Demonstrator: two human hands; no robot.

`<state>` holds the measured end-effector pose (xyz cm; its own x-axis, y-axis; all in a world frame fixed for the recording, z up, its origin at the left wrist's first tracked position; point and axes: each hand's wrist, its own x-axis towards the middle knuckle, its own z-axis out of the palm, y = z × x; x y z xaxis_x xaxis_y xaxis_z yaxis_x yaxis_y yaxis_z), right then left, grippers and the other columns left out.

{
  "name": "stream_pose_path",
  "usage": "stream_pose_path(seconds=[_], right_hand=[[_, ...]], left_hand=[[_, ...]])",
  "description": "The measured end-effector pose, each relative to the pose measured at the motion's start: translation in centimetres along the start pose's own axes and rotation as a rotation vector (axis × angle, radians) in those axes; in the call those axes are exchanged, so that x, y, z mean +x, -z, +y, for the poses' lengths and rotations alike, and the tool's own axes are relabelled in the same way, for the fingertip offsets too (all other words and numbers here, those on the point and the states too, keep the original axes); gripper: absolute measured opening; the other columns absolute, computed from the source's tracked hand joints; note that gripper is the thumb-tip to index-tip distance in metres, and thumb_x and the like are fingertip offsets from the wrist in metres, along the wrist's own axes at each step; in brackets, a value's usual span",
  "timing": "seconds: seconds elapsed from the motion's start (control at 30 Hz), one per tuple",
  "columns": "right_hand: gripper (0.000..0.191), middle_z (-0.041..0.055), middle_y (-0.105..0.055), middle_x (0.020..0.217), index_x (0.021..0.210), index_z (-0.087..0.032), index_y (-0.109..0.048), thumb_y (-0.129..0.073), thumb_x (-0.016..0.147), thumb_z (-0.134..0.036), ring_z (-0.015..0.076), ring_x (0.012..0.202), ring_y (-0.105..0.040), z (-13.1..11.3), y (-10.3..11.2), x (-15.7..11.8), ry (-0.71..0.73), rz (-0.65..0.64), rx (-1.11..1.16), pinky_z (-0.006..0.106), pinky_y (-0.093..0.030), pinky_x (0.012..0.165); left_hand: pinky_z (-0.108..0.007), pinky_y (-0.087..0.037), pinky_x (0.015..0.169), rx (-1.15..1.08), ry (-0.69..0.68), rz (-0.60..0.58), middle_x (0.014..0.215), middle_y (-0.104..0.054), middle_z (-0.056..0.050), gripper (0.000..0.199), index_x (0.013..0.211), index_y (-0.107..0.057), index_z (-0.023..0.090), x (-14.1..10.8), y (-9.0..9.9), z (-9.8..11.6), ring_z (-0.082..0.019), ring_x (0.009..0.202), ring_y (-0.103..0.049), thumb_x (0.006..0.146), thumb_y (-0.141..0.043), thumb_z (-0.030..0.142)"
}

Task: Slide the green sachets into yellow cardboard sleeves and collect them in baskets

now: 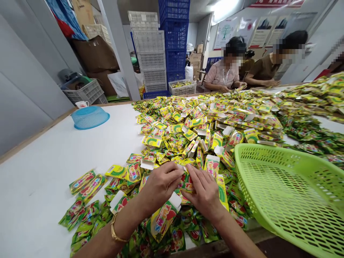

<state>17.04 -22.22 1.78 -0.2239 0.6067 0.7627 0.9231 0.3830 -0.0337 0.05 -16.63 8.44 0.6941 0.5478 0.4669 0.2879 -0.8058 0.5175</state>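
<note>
In the head view my right hand (204, 191) is wrapped round a small printed box (187, 183), its fingers along the top and thumb below. My left hand (163, 182) has its fingers pinched together at the box's left end, by a pale flap. Below the hands lies a larger-looking yellow box (163, 218) with its white end flap open. Green candy packets (83, 215) and more yellow boxes (174, 128) are heaped around and beyond both hands. What lies between my left fingertips is hard to make out.
A green perforated basket (290, 190) stands at the right. On the white table (34, 190), a blue basket (90, 117) lies upside down at the far left, by a cup (82, 104). Two persons sit across the table; stacked crates (176, 34) stand behind.
</note>
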Motion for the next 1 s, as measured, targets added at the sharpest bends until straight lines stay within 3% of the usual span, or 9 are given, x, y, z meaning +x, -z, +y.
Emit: stream_pose_path(seconds=[0.07, 0.27, 0.4, 0.5, 0.6, 0.77, 1.0], right_hand=[[0.064, 0.0164, -0.062, 0.115, 0.139, -0.007, -0.033, -0.053, 0.087, -0.038, 0.0237, 0.101, -0.057, -0.2, 0.0, 0.1, 0.014, 0.006, 0.01, 0.038, -0.044, 0.084], [0.057, 0.0158, -0.063, 0.112, 0.134, -0.006, -0.039, -0.049, 0.089, -0.04, 0.0241, 0.096, -0.059, -1.0, 0.4, 0.7, 0.05, -0.019, -0.025, 0.038, -0.046, 0.078], [0.051, 0.0153, -0.065, 0.107, 0.127, -0.005, -0.046, -0.045, 0.089, -0.039, 0.0233, 0.093, -0.06, -1.1, 0.4, 1.0, 0.036, 0.045, -0.042, 0.036, -0.047, 0.077], [0.048, 0.0144, -0.067, 0.103, 0.123, -0.006, -0.05, -0.042, 0.089, -0.038, 0.0224, 0.087, -0.062, -1.0, 0.1, 1.2, 0.066, 0.095, -0.067, 0.034, -0.048, 0.073], [0.048, 0.0146, -0.067, 0.1, 0.122, -0.005, -0.051, -0.04, 0.09, -0.039, 0.0224, 0.085, -0.062, -1.0, -0.3, 1.2, 0.092, 0.114, -0.09, 0.035, -0.048, 0.07], [0.048, 0.0162, -0.067, 0.1, 0.121, -0.003, -0.052, -0.042, 0.088, -0.037, 0.0236, 0.085, -0.061, -1.1, -0.5, 1.3, 0.142, 0.102, -0.124, 0.036, -0.048, 0.068], [0.054, 0.016, -0.066, 0.104, 0.131, -0.003, -0.045, -0.046, 0.086, -0.033, 0.0229, 0.09, -0.059, -1.3, -0.4, 0.5, 0.199, 0.048, -0.083, 0.034, -0.047, 0.07]], left_hand=[[-0.025, -0.043, 0.072, 0.006, 0.034, -0.045, 0.086, -0.061, -0.006, 0.026, 0.089, -0.066, 0.016, 0.2, 0.4, -0.1, -0.014, 0.078, -0.056, 0.092, -0.041, 0.021], [-0.026, -0.04, 0.071, -0.044, 0.324, -0.215, 0.074, -0.059, -0.002, 0.026, 0.076, -0.069, 0.018, 1.4, 1.2, 0.0, -0.015, 0.075, -0.055, 0.086, -0.045, 0.02], [-0.029, -0.041, 0.077, -0.196, 0.437, -0.101, 0.08, -0.062, -0.003, 0.029, 0.08, -0.071, 0.02, 1.3, 0.6, -0.2, -0.018, 0.081, -0.056, 0.084, -0.046, 0.036], [-0.03, -0.042, 0.073, -0.297, 0.45, -0.075, 0.073, -0.059, -0.003, 0.035, 0.07, -0.069, 0.019, 1.1, 0.0, -1.0, -0.019, 0.077, -0.055, 0.081, -0.045, 0.043], [-0.031, -0.043, 0.074, -0.339, 0.462, -0.052, 0.072, -0.059, -0.003, 0.034, 0.063, -0.066, 0.019, 1.0, -0.5, -1.3, -0.02, 0.076, -0.055, 0.077, -0.047, 0.043], [-0.031, -0.043, 0.077, -0.264, 0.511, 0.077, 0.077, -0.063, -0.004, 0.024, 0.068, -0.065, 0.021, 0.8, -1.1, -0.8, -0.021, 0.08, -0.058, 0.074, -0.049, 0.038], [-0.026, -0.037, 0.063, -0.175, 0.501, -0.034, 0.059, -0.053, -0.001, 0.024, 0.049, -0.055, 0.018, 0.9, -0.4, -0.3, -0.016, 0.062, -0.051, 0.071, -0.049, 0.025]])
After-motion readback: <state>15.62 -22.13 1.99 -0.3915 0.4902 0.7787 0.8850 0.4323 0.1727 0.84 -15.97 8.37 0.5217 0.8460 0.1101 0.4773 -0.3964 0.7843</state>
